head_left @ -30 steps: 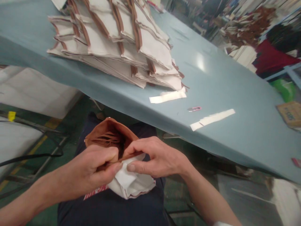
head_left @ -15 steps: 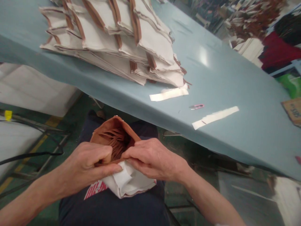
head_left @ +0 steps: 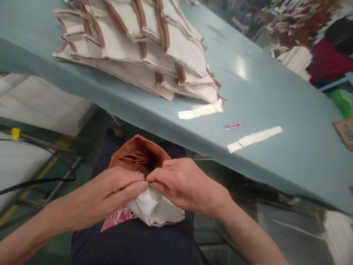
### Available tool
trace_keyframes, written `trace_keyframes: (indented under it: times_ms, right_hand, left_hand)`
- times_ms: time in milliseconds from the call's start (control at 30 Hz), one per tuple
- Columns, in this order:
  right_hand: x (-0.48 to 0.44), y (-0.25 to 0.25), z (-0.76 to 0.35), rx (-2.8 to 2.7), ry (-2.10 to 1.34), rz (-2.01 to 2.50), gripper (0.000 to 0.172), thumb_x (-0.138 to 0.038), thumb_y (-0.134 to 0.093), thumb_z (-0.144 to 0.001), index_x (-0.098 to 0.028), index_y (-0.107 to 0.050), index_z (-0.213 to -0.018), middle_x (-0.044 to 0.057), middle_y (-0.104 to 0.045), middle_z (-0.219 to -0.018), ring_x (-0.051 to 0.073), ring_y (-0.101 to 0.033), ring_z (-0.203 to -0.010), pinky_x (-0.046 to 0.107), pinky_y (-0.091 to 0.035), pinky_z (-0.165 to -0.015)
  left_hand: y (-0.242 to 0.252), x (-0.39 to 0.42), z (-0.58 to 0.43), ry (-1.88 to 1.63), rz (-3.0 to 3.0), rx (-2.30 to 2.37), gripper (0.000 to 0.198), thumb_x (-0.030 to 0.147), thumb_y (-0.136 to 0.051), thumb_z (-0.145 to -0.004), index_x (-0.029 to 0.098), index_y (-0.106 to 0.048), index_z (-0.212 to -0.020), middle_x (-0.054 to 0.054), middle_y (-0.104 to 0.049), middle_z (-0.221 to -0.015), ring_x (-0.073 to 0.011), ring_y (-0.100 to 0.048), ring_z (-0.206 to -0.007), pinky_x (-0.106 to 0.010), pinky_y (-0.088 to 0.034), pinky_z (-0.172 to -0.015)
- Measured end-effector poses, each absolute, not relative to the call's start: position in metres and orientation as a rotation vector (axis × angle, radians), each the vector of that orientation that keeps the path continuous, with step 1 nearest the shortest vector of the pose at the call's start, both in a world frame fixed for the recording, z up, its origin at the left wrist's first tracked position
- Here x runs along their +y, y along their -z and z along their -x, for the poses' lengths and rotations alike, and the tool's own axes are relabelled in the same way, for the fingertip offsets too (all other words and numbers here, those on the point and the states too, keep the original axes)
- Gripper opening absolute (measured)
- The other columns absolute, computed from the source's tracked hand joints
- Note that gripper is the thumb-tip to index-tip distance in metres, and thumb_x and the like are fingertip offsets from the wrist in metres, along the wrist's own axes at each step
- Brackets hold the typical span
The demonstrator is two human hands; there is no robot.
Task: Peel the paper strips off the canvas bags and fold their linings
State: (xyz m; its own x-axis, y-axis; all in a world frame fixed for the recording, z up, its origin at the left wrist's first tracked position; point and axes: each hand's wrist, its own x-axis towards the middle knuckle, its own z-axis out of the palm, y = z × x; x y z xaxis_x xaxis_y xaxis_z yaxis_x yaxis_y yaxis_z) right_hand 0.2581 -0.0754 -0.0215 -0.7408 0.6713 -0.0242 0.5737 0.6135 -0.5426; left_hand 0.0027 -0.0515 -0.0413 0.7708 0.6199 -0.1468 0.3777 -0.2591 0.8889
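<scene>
A cloth bag rests on my lap, its brown mouth standing open toward the table and white cloth folded out on the near side. Brown strips like fringe show inside it. My left hand pinches the near rim between thumb and fingers. Close beside it, my right hand grips the same rim, the two sets of fingertips almost touching. Whatever cloth lies under the fingers is hidden. Red lettering on white shows below my left hand.
A pile of off-white cloth pieces with brown edging lies on the blue table. Near its front edge are pink-handled thread snips and white strips. A cardboard box sits at the right. A metal frame stands at left.
My left hand has moved right along the rim, its fingers coming out of the bag's mouth to meet my right hand. The view has shifted slightly.
</scene>
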Motion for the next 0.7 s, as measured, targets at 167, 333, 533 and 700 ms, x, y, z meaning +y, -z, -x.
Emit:
trace_keyframes:
  times_ms: [167, 333, 533, 700]
  right_hand:
    - [-0.082, 0.013, -0.253, -2.745, -0.752, 0.982, 0.013, -0.011, -0.066, -0.112, -0.017, -0.074, -0.106, 0.005, -0.083, -0.095, 0.020, -0.072, -0.088, 0.034, -0.047, -0.079]
    - [-0.087, 0.008, -0.251, -2.652, -0.592, 1.013, 0.013, -0.008, -0.073, -0.108, -0.018, -0.075, -0.101, 0.003, -0.081, -0.088, 0.022, -0.068, -0.081, 0.037, -0.047, -0.078]
    - [-0.092, 0.009, -0.245, -2.520, -0.550, 0.997, 0.033, -0.002, -0.056, -0.112, -0.021, -0.071, -0.090, 0.001, -0.073, -0.076, 0.021, -0.062, -0.074, 0.038, -0.047, -0.079]
    - [-0.085, 0.006, -0.246, -2.450, -0.611, 0.877, 0.025, -0.008, -0.057, -0.115, -0.026, -0.070, -0.104, -0.001, -0.082, -0.088, 0.018, -0.076, -0.082, 0.032, -0.057, -0.084]
  left_hand:
    - [0.053, -0.061, -0.003, -0.349, -1.946, 0.689, 0.044, 0.021, -0.050, -0.108, 0.023, -0.041, -0.064, 0.007, -0.048, -0.056, -0.0092, -0.047, -0.050, -0.025, -0.030, -0.051]
    - [0.054, -0.070, -0.008, -0.581, -2.092, 0.763, 0.039, 0.012, -0.052, -0.105, 0.021, -0.048, -0.067, 0.008, -0.051, -0.059, -0.0079, -0.048, -0.052, -0.028, -0.027, -0.056]
    - [0.044, -0.072, -0.011, -0.453, -1.699, 0.827, 0.035, 0.016, -0.059, -0.097, 0.023, -0.041, -0.068, 0.008, -0.045, -0.062, -0.0109, -0.042, -0.058, -0.030, -0.024, -0.059]
    - [0.043, -0.083, -0.017, -0.545, -1.337, 0.720, 0.041, 0.009, -0.061, -0.079, 0.026, -0.028, -0.062, 0.011, -0.025, -0.057, -0.0077, -0.023, -0.052, -0.030, -0.017, -0.051]
